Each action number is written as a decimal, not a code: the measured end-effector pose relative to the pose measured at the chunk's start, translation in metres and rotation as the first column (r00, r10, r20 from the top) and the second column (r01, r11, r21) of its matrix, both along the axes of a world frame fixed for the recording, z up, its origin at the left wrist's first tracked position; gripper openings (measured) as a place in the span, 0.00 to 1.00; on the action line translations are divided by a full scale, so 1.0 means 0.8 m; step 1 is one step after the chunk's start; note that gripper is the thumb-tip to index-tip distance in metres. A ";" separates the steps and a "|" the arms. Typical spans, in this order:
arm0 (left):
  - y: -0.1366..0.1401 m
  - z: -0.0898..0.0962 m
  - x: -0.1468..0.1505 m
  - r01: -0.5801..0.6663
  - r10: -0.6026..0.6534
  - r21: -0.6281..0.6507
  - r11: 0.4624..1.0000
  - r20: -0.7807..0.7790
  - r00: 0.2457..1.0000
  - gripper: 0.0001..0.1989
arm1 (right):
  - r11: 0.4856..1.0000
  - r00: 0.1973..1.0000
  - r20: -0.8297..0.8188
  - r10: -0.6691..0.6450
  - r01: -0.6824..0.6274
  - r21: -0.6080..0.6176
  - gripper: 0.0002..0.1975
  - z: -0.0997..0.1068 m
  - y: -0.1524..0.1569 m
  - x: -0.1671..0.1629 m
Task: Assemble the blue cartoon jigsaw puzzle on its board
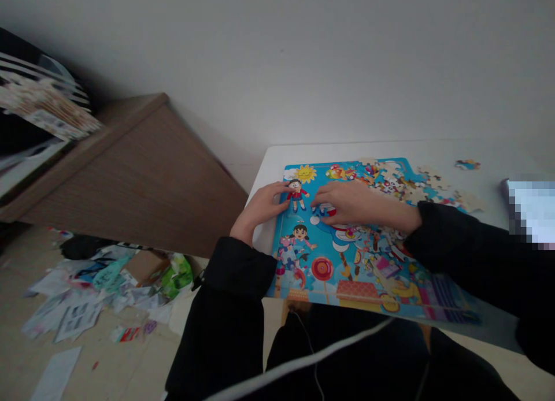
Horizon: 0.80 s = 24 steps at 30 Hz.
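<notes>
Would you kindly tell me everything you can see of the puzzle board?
The puzzle board lies flat on the white table, roughly rectangular, and looks like printed card or wood. Its bright blue picture shows a smiling sun near the far left corner, cartoon figures and a red lollipop. Loose pieces, many pale side up, lie scattered over its far right part. The left hand rests on its left side; the right hand covers part of its middle, fingertips apparently touching it.

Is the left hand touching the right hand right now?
Apart. The head view shows the blue puzzle plainly visible between the left hand and the right hand.
</notes>
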<state>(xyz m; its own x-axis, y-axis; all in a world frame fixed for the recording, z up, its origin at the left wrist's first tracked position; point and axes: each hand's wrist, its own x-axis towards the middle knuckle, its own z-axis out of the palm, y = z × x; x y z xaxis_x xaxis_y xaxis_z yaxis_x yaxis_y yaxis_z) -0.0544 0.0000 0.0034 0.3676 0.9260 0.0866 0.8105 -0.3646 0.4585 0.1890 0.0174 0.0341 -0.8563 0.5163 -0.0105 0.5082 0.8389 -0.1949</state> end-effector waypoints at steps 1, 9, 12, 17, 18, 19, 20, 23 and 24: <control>0.001 -0.001 0.000 -0.001 0.001 0.002 1.000 0.004 1.000 0.17 | 0.999 0.999 -0.009 0.036 -0.036 -0.007 0.19 -0.002 0.005 -0.008; 0.004 -0.009 -0.001 -0.011 0.010 0.023 1.000 0.033 0.999 0.16 | 0.990 0.979 -0.167 0.119 -0.131 -0.060 0.19 -0.028 0.034 -0.032; 0.002 -0.007 0.000 0.013 -0.015 0.032 0.999 0.051 0.999 0.16 | 0.998 0.991 -0.130 0.044 -0.049 -0.036 0.19 -0.028 0.028 -0.027; 0.000 -0.003 0.003 0.001 -0.002 0.020 1.000 0.052 0.999 0.16 | 0.998 0.994 -0.105 0.043 -0.048 -0.046 0.16 -0.028 0.021 -0.029; -0.001 -0.003 0.003 -0.002 0.001 0.018 1.000 0.050 0.999 0.16 | 0.997 0.993 -0.107 0.045 -0.051 -0.050 0.16 -0.028 0.022 -0.029; -0.001 -0.004 0.004 -0.005 0.005 0.015 1.000 0.048 0.999 0.16 | 0.998 0.993 -0.107 0.043 -0.049 -0.051 0.16 -0.028 0.022 -0.030; -0.001 -0.004 0.004 -0.009 0.008 0.012 1.000 0.046 0.999 0.17 | 0.998 0.994 -0.104 0.041 -0.046 -0.051 0.16 -0.028 0.023 -0.030; -0.001 -0.006 0.003 -0.012 0.011 0.004 1.000 0.046 0.999 0.19 | 0.998 0.995 -0.091 0.036 -0.041 -0.055 0.16 -0.026 0.023 -0.030; -0.001 -0.006 0.003 -0.008 0.008 0.003 1.000 0.050 0.999 0.19 | 0.997 0.995 -0.090 0.039 -0.045 -0.061 0.17 -0.025 0.022 -0.029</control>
